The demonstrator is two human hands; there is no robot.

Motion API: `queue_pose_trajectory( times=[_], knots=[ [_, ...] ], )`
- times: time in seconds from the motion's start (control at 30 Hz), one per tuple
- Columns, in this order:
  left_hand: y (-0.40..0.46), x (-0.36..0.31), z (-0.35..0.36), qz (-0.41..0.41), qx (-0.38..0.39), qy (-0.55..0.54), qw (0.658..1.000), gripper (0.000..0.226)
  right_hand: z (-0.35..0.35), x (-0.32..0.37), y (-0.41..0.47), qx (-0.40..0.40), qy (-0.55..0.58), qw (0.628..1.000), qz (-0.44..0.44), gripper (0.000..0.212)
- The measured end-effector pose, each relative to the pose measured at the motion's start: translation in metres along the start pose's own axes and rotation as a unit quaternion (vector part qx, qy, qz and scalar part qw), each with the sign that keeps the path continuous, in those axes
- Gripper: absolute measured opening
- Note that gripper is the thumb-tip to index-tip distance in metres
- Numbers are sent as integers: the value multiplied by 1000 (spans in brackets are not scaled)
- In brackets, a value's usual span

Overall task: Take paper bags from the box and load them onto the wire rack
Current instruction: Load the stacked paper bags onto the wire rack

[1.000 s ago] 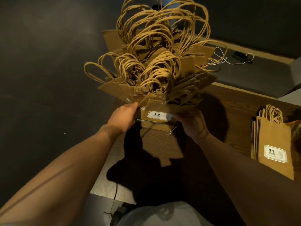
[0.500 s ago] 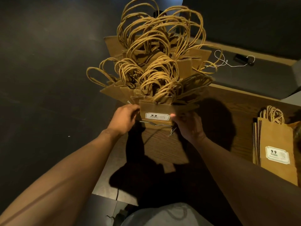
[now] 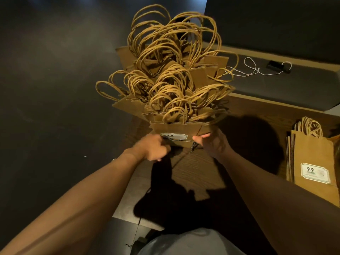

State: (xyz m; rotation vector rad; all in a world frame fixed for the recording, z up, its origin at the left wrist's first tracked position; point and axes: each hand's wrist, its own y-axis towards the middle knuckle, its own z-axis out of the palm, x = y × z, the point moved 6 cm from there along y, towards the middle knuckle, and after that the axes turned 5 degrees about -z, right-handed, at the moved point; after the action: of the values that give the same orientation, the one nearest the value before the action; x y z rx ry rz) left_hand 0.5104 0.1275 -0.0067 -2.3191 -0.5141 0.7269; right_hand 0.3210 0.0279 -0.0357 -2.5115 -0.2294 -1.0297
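Single head view — looks forward, down, close over hands, bags.

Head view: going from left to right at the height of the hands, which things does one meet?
Left hand → front brown paper bag with a white 9.9 label, held between both hands → right hand → separate stack of brown paper bags with twisted handles near the right edge.

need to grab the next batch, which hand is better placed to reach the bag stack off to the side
Right. The side stack stands beyond the right hand, while the left hand grips the wire at the bags' opposite edge.
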Motion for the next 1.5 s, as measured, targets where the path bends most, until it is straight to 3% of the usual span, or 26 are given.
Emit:
queue_pose_trajectory(
  times=[0.03,0.1,0.27,0.37,0.43,0.5,0.6,0.77,1.0,1.07,1.23,1.5],
  knots=[
    [-1,-7,13,10,53,-32,998,28,-1,-4,0,6,41,999,13,30],
    [1,-26,31,33,82,-64,994,27,-8,-14,-3,15,149,989,22,36],
    [12,-81,48,94,5,-88,992,28,-32,-42,-9,36,144,989,20,29],
    [14,-129,73,105,34,-127,986,24,-71,-68,-20,-15,118,993,13,24],
    [14,-165,89,120,50,-138,982,8,-94,-88,-34,-49,123,990,56,26],
    [17,-199,109,130,62,-96,985,13,-119,-111,-50,-83,96,986,110,23],
    [28,-234,141,108,93,-102,985,16,-149,-152,-67,-109,80,979,153,20],
    [39,-291,187,73,118,-136,981,9,-190,-221,-94,-163,130,949,237,34],
    [70,-341,237,28,117,-163,979,46,-233,-281,-107,-208,107,928,289,33],
    [77,-350,244,22,114,-165,979,49,-238,-294,-105,-212,102,924,303,45],
    [86,-371,255,18,114,-161,980,17,-249,-319,-96,-182,111,917,338,68],
    [95,-381,264,1,127,-207,970,30,-258,-324,-85,-175,82,915,353,37]
  ],
)
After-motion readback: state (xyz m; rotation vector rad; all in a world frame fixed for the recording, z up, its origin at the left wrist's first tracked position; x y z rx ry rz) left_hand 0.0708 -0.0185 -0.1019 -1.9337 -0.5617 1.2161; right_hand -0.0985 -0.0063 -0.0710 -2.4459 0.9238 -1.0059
